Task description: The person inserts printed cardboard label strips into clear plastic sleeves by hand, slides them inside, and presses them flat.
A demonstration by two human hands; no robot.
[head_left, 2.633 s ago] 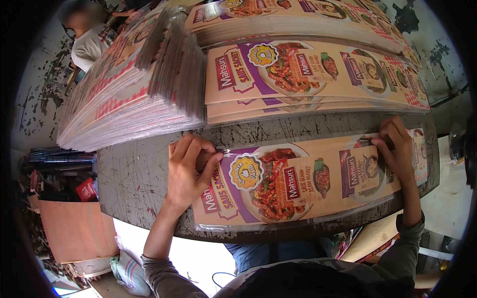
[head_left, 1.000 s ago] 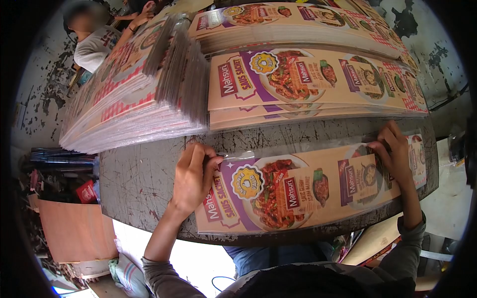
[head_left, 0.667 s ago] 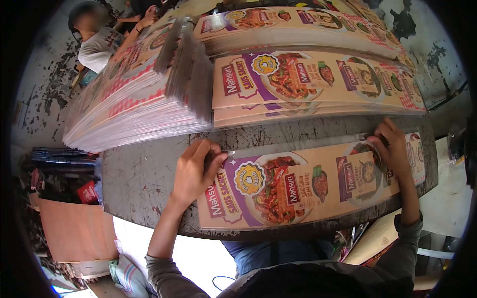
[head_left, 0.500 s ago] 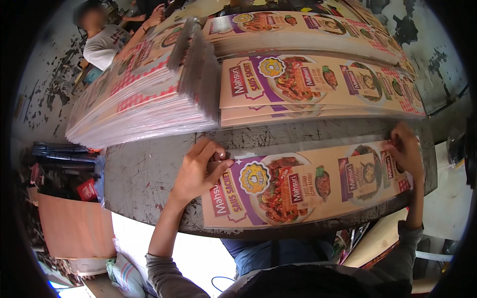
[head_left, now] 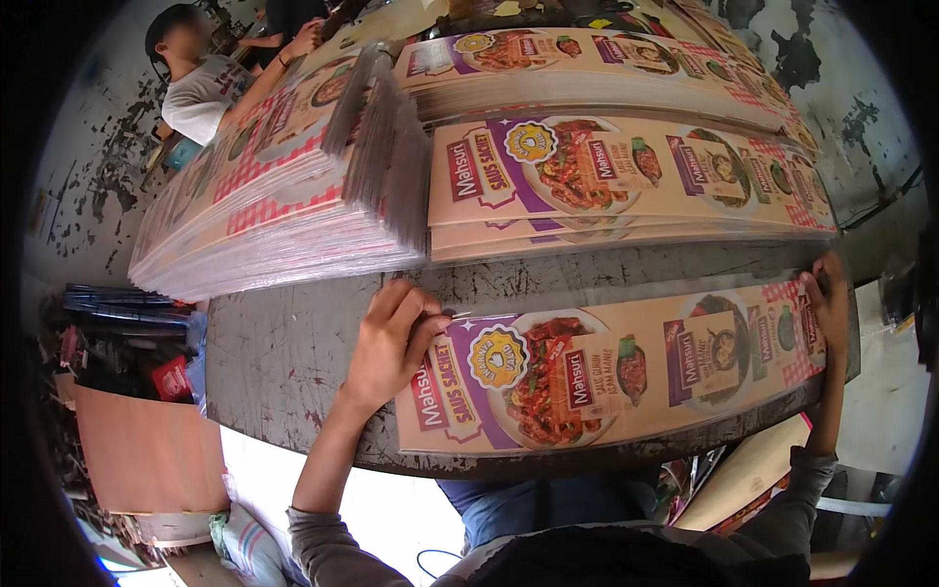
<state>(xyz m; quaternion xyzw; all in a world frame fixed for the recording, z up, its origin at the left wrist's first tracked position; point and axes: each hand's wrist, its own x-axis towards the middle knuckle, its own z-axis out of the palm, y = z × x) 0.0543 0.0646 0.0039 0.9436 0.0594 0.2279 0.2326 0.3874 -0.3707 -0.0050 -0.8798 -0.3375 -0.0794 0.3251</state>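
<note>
Left hand (head_left: 393,342): pinching the banner (head_left: 636,367) by its upper left corner
Right hand (head_left: 829,303): at the other end, grip kinda hard to tell
Banner: long, glossy, plastic-sleeved, on the scuffed table (head_left: 269,357)

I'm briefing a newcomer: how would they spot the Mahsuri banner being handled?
Find the scratched grey table. Along its near edge lies the Mahsuri banner. Unlike the stacked banners beyond, it lies apart, with the left hand and right hand at its ends.

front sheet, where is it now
In the head view, the front sheet lies lower right of centre on the table, between left hand and right hand.
</note>
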